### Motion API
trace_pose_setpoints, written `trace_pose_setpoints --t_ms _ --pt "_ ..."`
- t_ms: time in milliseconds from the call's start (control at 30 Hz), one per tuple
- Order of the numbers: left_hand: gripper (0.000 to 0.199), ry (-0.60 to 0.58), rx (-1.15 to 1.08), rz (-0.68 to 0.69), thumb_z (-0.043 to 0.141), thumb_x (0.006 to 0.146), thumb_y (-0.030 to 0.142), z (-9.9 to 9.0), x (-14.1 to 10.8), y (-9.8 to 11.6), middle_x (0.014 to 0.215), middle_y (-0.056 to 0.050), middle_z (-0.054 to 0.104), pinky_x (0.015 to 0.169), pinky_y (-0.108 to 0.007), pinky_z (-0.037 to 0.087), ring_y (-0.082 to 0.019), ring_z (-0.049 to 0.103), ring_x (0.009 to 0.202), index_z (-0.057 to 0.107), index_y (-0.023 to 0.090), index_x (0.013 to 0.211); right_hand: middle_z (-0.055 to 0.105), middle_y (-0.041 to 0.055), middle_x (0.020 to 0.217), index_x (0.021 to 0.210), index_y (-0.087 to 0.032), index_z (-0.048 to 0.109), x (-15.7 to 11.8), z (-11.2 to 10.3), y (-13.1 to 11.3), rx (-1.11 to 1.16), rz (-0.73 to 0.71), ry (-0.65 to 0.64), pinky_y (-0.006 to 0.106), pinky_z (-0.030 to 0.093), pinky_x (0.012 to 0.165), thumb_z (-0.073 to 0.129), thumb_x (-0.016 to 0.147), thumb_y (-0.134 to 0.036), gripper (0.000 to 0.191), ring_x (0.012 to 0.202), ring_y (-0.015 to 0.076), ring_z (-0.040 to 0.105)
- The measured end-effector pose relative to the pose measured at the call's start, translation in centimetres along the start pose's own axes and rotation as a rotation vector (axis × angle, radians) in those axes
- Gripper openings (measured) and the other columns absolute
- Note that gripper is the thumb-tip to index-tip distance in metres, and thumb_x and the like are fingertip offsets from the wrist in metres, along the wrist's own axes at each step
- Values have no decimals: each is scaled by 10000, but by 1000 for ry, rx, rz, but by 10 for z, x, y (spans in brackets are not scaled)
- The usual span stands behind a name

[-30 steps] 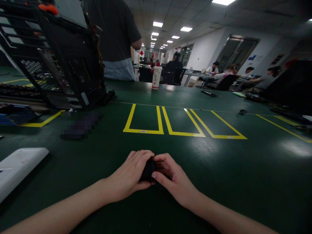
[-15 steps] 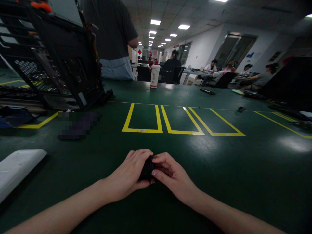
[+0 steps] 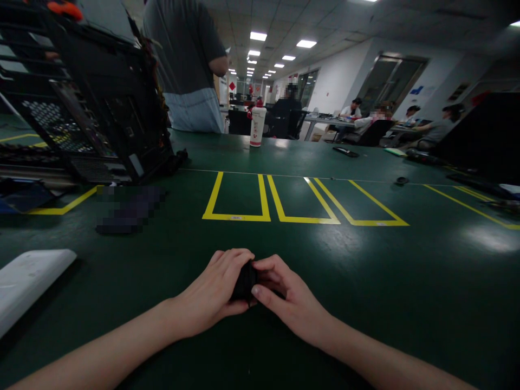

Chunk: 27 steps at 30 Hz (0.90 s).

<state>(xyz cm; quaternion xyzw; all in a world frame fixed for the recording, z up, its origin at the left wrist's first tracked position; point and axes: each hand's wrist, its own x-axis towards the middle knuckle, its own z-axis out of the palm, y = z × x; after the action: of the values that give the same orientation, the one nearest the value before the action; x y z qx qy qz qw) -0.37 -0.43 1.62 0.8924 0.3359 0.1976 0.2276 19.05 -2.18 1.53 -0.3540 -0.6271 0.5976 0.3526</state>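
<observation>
A small black object (image 3: 245,283) with a rounded, rimmed side sits between my hands, low over the green table; its exact kind I cannot make out. My left hand (image 3: 217,290) wraps round it from the left, fingers over the top and thumb below. From the right, my right hand (image 3: 290,298) pinches its rim with thumb and fingertips, the other fingers curled behind. Both hands cover much of the object.
Beyond the hands, yellow tape outlines (image 3: 236,218) mark the green table (image 3: 406,303). At left stand an open black computer case (image 3: 109,119) and a white panel (image 3: 32,281). A white cup (image 3: 257,127) and a black phone-like item (image 3: 345,152) lie farther back. A person (image 3: 190,70) stands opposite.
My hands and the black object stay almost in place, the right fingers shifting only slightly at its rim. The person opposite has moved a little, and a bit of something white shows by their arm.
</observation>
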Motion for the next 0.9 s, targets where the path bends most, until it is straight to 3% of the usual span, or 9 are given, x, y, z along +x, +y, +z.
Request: trace_pose_setpoints --t_ms 100,333,533,700,900 --pt "649 18 2 6 640 774 162 0 0 0 1264 -104 443 912 -478 389 -288 454 1115 254 255 1287 564 17 975 967 -212 494 2 1 -1 35 35 25 348 528 799 561 832 -205 151 939 167 598" --pt "631 36 -3 14 649 764 167 0 2 0 1245 -89 470 915 -458 395 -275 470 1104 285 251 1272 560 50 1066 1050 -209 477 2 1 -6 -29 82 36 388 505 865 557 826 -167 241 1037 196 567" --pt "669 45 28 25 650 741 106 3 2 0 1244 -88 465 921 -440 390 -266 462 1104 266 242 1271 493 18 1086 1040 -236 503 -1 -1 1 -80 -79 28 365 460 942 592 792 -125 285 1058 168 539" --pt "666 47 24 19 666 748 152 3 2 0 1241 -88 468 916 -438 396 -266 466 1095 268 241 1275 548 10 985 994 -222 484 1 1 1 14 10 28 346 519 828 560 830 -173 187 961 163 589" --pt "695 59 12 4 682 717 108 6 2 -2 1237 -76 463 899 -444 405 -263 470 1069 273 253 1260 541 38 1097 1077 -223 477 1 0 -3 -49 49 31 369 476 910 573 821 -157 281 1068 183 548"
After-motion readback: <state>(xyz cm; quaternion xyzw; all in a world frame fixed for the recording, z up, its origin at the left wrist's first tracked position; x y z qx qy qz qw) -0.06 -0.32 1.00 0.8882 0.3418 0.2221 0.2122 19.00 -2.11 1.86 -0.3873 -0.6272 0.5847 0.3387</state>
